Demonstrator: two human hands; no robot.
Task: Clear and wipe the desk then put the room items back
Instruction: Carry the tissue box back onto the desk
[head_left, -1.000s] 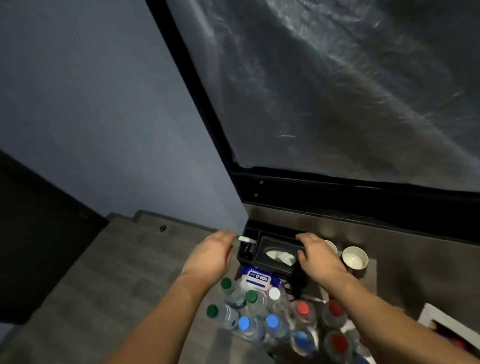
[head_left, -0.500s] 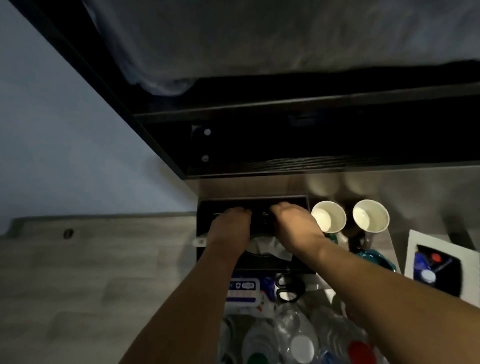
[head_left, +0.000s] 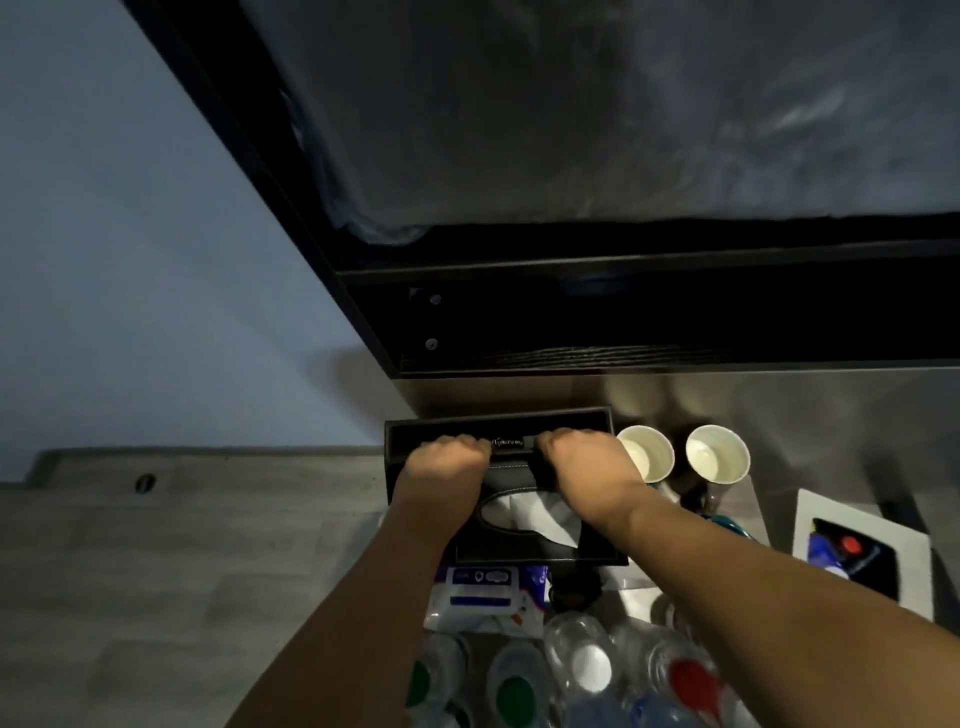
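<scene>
— So, from the head camera, what are your hands doing?

— Both grasp the black tissue box (head_left: 524, 540). My left hand (head_left: 445, 461) curls its fingers over the far edge on the left side, and my right hand (head_left: 584, 465) does the same on the right. A white tissue (head_left: 535, 512) sticks out of the oval slot between my forearms.

— Where does the box sit?

— At the left end of the desk (head_left: 810, 410), just under the dark frame (head_left: 623, 312) of a plastic-covered panel. Whether it touches the desk or hangs just above it, I cannot tell.

— And around it?

— Just right of my right hand stand 2 paper cups (head_left: 647, 453), upright, mouths up. Nearer me lies a wipes pack (head_left: 480, 597) with a blue label, then a cluster of water bottles (head_left: 582, 670) with green, white and red caps. At far right is a white box (head_left: 865, 551) with a dark window.
</scene>
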